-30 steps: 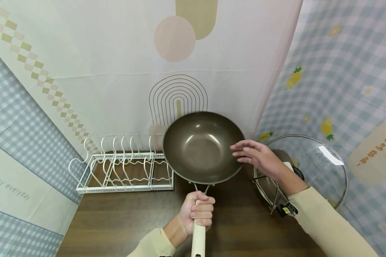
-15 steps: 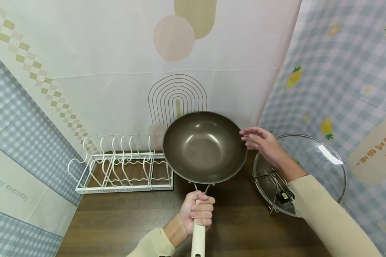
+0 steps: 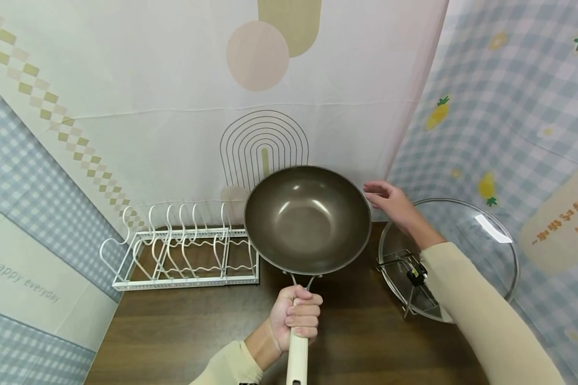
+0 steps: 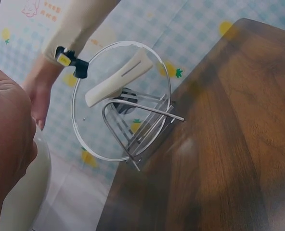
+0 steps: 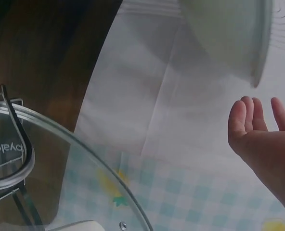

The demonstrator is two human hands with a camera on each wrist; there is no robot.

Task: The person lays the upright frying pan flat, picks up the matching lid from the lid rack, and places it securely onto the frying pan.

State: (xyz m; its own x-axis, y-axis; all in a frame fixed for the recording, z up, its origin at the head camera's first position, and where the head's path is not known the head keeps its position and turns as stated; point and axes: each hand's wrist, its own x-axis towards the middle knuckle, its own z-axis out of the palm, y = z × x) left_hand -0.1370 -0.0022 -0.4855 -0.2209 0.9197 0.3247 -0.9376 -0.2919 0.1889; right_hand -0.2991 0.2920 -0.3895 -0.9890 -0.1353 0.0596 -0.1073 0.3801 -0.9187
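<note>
In the head view my left hand (image 3: 296,316) grips the cream handle (image 3: 297,358) of a brown-lined wok (image 3: 303,219), fingers wrapped round it. The wok is tilted so its inside faces the camera. My right hand (image 3: 389,201) is by the wok's upper right rim, fingers loosely bent and holding nothing. In the right wrist view the fingertips (image 5: 247,102) lie close to the rim of the pale green outside of the wok (image 5: 234,38), with a small gap showing. The left wrist view shows part of the left hand (image 4: 10,139) up close.
A white wire rack (image 3: 188,280) with upright loops stands left on the brown wooden table (image 3: 197,331). At the right, a round glass lid (image 3: 467,230) with a cream handle (image 4: 118,79) leans in a metal wire stand (image 4: 147,130). Patterned cloths (image 3: 164,69) hang behind.
My right hand has moved from in front of the wok's inside, right and slightly up, to just outside its rim. The left hand and the wok stay nearly still.
</note>
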